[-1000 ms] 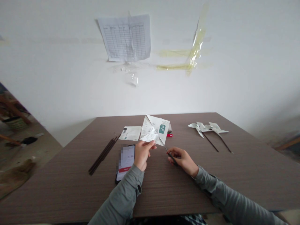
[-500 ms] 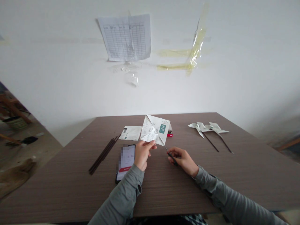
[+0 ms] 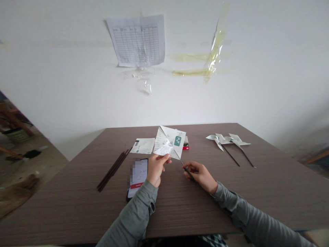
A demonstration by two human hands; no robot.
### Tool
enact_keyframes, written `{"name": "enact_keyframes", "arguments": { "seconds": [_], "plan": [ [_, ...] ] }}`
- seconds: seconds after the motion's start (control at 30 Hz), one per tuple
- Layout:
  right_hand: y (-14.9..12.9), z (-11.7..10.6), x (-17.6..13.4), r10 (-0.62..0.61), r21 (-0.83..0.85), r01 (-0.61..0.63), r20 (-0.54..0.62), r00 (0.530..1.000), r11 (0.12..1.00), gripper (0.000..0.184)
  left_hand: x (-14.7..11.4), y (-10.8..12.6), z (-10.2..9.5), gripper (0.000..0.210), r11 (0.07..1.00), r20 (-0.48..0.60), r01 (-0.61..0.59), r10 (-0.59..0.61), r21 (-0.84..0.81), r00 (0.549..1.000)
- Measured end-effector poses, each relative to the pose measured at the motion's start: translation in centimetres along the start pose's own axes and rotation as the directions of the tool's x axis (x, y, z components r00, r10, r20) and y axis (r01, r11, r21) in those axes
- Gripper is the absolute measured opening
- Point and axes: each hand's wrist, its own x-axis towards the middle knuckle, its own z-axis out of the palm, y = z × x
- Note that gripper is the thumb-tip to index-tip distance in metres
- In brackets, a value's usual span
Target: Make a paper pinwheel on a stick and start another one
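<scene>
My left hand point(image 3: 156, 168) pinches the lower edge of a square printed paper point(image 3: 166, 140) with a green label, holding it tilted above the table. Diagonal lines run from its corners toward the middle. In my right hand point(image 3: 200, 175) is a pair of scissors point(image 3: 189, 172) with dark handles, fingers closed around them. Their thin metal blades reach the paper's lower right corner; how far they are apart is too small to tell. Behind the raised paper, a small red box point(image 3: 186, 145) is partly hidden.
Another printed sheet point(image 3: 143, 145) lies left of my hands, near several dark sticks point(image 3: 113, 171) and a lit phone point(image 3: 138, 175). Two paper pinwheels point(image 3: 219, 140) on dark sticks lie at the right of the brown table point(image 3: 205, 212). A wall point(image 3: 77, 89) rises behind it.
Both hands, the paper and the scissors hold nearly the same pose. The view has shifted very slightly, and the digits on the phone screen have changed.
</scene>
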Motion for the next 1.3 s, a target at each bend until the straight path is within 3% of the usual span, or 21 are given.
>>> {"name": "enact_keyframes", "arguments": {
  "seconds": [0.2,0.8,1.3],
  "plan": [
    [0.1,0.0,0.1,0.007,0.016,-0.007,-0.008,1.000,1.000,0.066,0.1,-0.2,0.0,0.032,1.000,0.013,0.001,-0.001,0.021,1.000],
    [-1.1,0.2,-0.2,0.027,0.009,-0.027,-0.019,0.999,1.000,0.067,-0.1,0.0,0.0,0.018,1.000,0.025,0.017,-0.018,0.022,1.000],
    [0.2,-0.1,0.2,0.033,0.038,-0.033,0.007,0.999,0.999,0.067,0.1,0.0,-0.1,0.024,1.000,0.050,0.012,-0.013,0.026,0.999]
  ]
}}
